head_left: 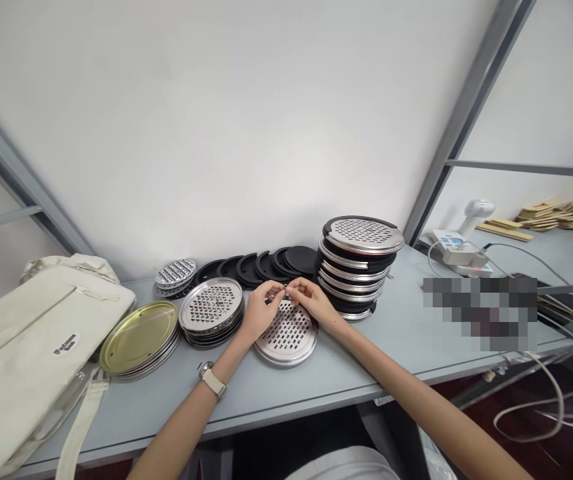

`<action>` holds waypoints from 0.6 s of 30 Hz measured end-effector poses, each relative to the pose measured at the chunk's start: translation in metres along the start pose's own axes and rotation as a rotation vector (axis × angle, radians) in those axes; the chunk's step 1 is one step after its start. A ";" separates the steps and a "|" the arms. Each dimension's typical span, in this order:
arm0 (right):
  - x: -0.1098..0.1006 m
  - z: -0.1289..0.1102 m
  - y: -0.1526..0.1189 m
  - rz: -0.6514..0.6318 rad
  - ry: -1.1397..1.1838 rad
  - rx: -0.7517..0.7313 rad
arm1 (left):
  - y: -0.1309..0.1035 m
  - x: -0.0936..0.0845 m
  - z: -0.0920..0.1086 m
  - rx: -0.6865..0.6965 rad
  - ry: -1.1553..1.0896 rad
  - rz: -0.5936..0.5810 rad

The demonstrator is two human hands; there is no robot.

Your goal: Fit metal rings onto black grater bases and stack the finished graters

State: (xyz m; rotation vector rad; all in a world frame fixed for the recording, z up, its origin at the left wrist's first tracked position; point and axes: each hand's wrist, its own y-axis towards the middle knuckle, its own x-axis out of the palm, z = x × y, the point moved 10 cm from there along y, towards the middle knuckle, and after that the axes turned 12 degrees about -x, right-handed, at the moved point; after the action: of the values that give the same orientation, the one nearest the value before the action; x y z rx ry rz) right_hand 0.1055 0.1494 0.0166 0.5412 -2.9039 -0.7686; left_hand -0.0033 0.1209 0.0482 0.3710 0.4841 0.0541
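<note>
A round silver grater disc (289, 337) with rows of slots lies on the grey table in front of me. Over its far edge my left hand (265, 308) and my right hand (311, 300) meet, fingertips pinched close together. Something tiny seems to be between them, too small to make out. A stack of grater discs (212, 307) stands just left of my left hand. To the right of my right hand rises a tall stack of silver discs with black rims (361, 263). Black round parts (256, 267) lie overlapped in a row behind my hands.
Gold-coloured round plates (141, 337) are stacked at the left beside a cream bag (41, 340). Small grater discs (175, 275) lie behind them. At the right are a white device (456, 247), cables and wooden pieces (556, 217). Grey metal posts frame the table (401, 333).
</note>
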 end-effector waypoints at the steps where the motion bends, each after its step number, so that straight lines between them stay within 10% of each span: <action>1: 0.001 -0.001 0.000 -0.004 0.003 -0.009 | 0.000 0.000 -0.002 -0.014 -0.022 0.000; 18: 0.002 -0.001 -0.002 -0.045 -0.080 -0.104 | 0.002 0.002 -0.008 -0.026 -0.111 -0.038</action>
State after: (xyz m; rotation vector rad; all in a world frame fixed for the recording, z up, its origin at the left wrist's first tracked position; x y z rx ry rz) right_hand 0.1040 0.1465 0.0168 0.5802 -2.9117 -0.9625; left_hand -0.0046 0.1254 0.0415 0.3373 0.3798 0.0029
